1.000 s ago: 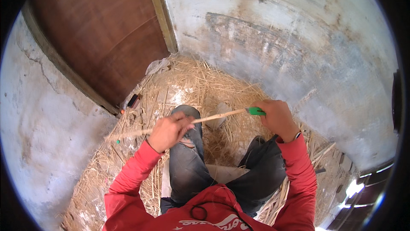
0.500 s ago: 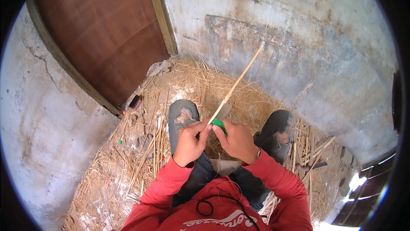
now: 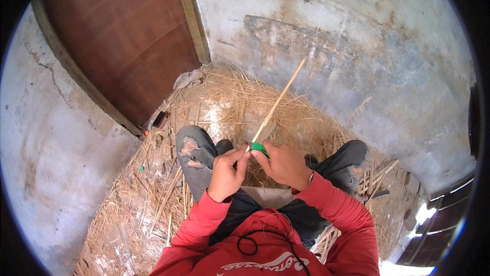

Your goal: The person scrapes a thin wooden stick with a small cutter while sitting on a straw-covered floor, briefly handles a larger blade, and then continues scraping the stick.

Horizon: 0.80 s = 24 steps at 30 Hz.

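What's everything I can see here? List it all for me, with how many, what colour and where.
Thin stick: one, pale tan, held at its near end, slanting up and away toward the wall.
Green-handled tool: one, green, at the stick's near end, in the right hand.
Straw: a loose heap, yellowish, covering the floor in the corner.
Door: one, brown wood, upper left.
Wall: grey, stained plaster, right of the door.
Flat board piece: one, pale, on the lap.
Left hand: pinches the stick's near end.
Right hand: closed on the green-handled tool.
Jeans: grey, torn at the knees.
Sleeves: two, red.
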{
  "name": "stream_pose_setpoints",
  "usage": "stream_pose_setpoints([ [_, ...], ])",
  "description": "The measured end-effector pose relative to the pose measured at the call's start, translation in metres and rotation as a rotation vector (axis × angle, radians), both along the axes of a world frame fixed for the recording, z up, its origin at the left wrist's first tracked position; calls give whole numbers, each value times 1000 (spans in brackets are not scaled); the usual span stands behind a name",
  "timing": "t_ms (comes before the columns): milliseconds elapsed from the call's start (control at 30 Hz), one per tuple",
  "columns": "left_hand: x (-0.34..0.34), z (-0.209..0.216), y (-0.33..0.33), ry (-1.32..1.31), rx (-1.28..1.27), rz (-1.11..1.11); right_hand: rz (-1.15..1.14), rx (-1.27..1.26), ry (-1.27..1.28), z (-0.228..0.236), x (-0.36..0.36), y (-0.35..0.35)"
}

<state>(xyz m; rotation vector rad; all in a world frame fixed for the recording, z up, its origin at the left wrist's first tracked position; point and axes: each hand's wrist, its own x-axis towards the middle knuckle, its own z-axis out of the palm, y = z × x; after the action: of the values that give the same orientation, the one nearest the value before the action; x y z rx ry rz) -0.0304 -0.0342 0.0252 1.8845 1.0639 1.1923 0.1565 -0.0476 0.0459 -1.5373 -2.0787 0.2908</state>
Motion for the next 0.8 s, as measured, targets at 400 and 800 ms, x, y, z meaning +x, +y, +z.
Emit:
stream_pose_setpoints([
  [400, -12, -18, -2, 93, -53, 16, -124, 220, -131, -42, 31, 46],
  [800, -44, -57, -40, -534, -1031, -371, -522, 165, 1359, -64, 98, 87],
])
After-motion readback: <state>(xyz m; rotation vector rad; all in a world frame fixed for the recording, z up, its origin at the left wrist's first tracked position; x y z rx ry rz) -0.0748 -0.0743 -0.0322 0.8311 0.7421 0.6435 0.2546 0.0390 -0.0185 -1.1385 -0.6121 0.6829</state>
